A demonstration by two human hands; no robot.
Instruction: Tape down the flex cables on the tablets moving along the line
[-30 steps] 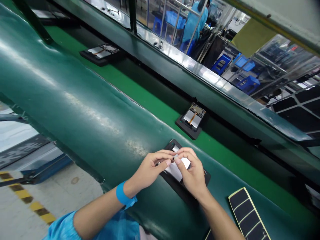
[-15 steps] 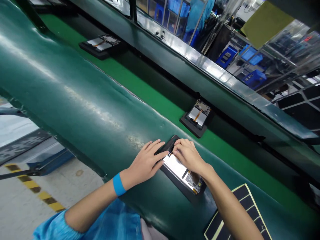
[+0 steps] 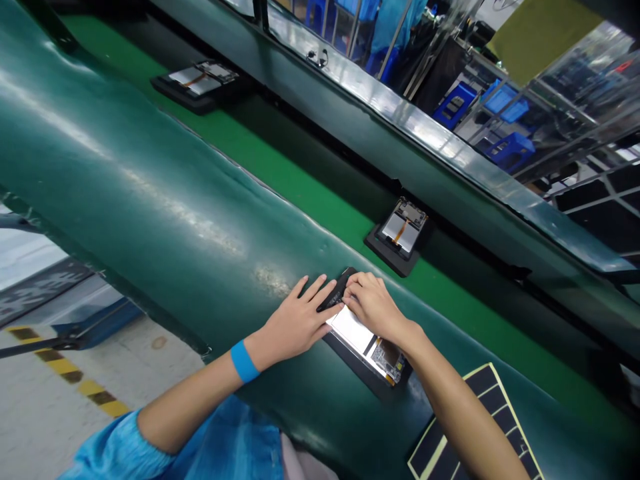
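An opened device in a black tray (image 3: 361,341) lies on the dark green bench cover, its silver plates and a small circuit board showing. My left hand (image 3: 299,321) rests flat on the tray's left end with the fingers stretched out. My right hand (image 3: 371,304) is curled over the tray's far end, its fingertips pressing down on the device's top edge. What lies under those fingertips is hidden.
A bright green conveyor belt (image 3: 280,177) runs past the bench, carrying two more trays with opened devices (image 3: 401,235) (image 3: 197,79). A sheet of black pads with yellow edging (image 3: 470,427) lies at lower right. A person in blue (image 3: 395,20) stands behind the far rail.
A second ago both hands were pinching something small above the device. They have since dropped onto it, the left lying flat, the right pressing at the far end.
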